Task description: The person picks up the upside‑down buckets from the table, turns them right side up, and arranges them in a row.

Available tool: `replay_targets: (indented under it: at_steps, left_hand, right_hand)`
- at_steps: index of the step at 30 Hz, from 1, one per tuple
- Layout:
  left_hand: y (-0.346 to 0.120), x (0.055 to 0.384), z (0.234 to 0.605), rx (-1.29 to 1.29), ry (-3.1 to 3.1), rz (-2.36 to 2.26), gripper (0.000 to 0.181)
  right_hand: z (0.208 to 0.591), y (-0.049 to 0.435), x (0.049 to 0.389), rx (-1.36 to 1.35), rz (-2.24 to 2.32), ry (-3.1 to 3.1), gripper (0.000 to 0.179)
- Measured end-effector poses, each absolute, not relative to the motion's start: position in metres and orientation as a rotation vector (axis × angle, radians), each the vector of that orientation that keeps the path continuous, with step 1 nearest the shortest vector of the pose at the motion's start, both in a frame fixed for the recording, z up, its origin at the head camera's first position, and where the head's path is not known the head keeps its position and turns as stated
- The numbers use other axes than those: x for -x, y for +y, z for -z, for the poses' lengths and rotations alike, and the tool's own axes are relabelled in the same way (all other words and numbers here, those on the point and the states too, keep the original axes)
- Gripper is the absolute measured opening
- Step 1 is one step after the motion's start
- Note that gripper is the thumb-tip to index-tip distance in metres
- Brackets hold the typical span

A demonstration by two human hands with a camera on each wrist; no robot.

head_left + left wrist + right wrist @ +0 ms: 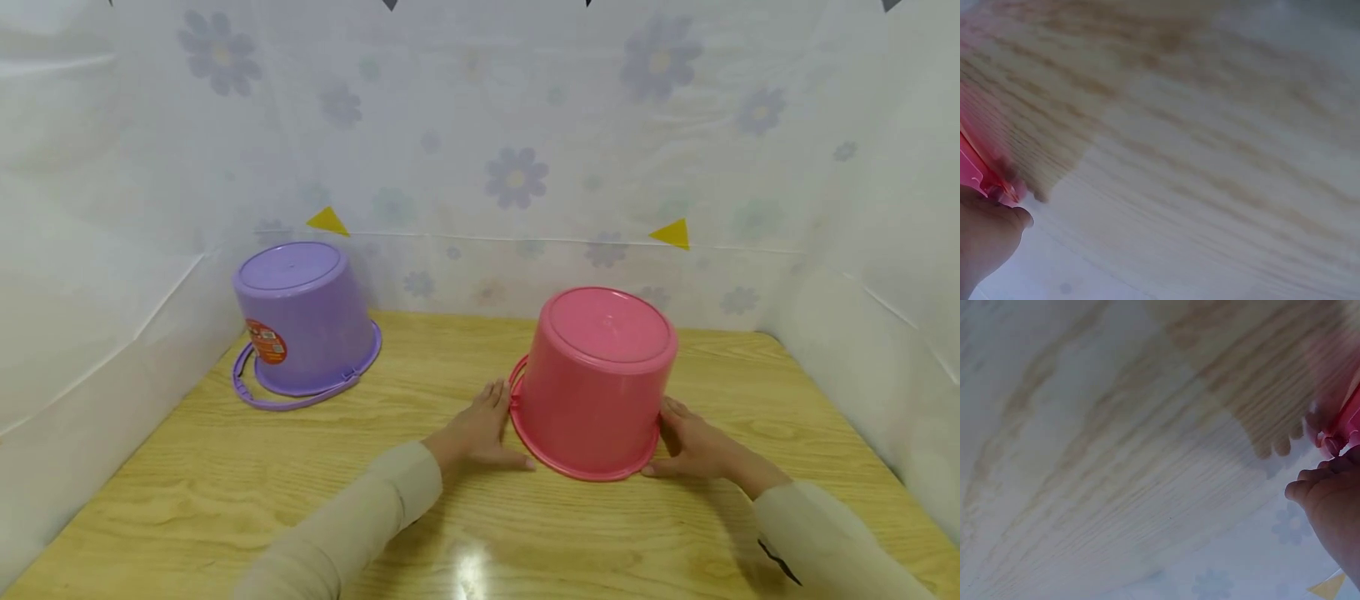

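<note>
A pink bucket (596,408) stands upside down on the table, its base facing up and its rim on the wood. Part of its handle shows at the left of the rim. My left hand (480,429) is at the left side of that rim, fingers straight and thumb spread toward the front. On the opposite side, my right hand (697,446) has its fingertips right at the bucket's lower edge, thumb along the front. Both wrist views catch only a sliver of pink rim beside the left hand (988,234) and the right hand (1335,500).
A purple bucket (315,333) with a red label is also upside down at the back left, its handle (288,406) lying around the front. The wood-grain table (420,533) meets a white flowered sheet (450,125) behind, with white sheets at both sides.
</note>
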State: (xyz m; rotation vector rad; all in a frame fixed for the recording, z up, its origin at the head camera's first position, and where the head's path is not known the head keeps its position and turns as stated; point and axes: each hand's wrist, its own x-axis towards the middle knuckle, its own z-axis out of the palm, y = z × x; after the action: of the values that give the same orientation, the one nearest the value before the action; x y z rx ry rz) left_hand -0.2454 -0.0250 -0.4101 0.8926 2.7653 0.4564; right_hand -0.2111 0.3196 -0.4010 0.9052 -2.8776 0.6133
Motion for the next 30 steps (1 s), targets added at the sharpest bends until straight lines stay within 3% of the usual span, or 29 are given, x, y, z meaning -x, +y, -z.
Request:
replay_targets:
  at_steps: [15, 30]
  left_hand:
    - [-0.016, 0.249, 0.406, -0.824, 2.756, -0.512, 0.119]
    - [-0.007, 0.246, 0.402, -0.813, 2.824, -0.472, 0.118]
  right_hand:
    - [0.401, 0.319, 0.213, -0.871, -0.627, -2.951, 0.101]
    - [0.398, 0.316, 0.215, -0.834, -0.812, -2.981, 0.069]
